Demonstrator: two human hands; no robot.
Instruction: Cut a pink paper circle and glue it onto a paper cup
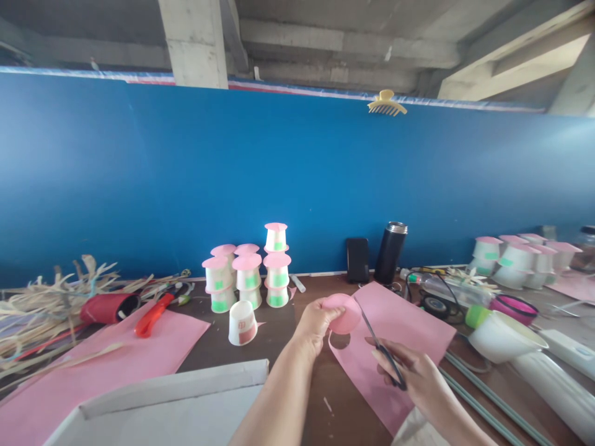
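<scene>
Left hand [315, 325], closed, thumb above, on a thin round disc of smooth pink paper [341, 316]; the disc stands over the near-left part of a flat, matt pink paper sheet [413, 325], beside a rounded gap in that sheet. Right hand [411, 368], fingers wrapped round the handles of a pair of slim, black-handled scissors [390, 361]; the blades point up along the disc's right edge, contact too fine to tell.

To the left, white paper cups with pink disc tops and bright green patches [248, 279], tapered, stacked in tiers; in front of them, one upside-down white paper cup with red print [242, 323], apart from the stack. Behind the sheet, a black cylindrical bottle with a bright metallic neck [391, 254], upright; just left of it, a flat black rectangular object with rounded corners [357, 260]. At lower left, a shallow, straight-walled white tray [186, 384]; all on a dark brown tabletop [320, 381]; behind, a smooth blue panel [297, 167].
</scene>
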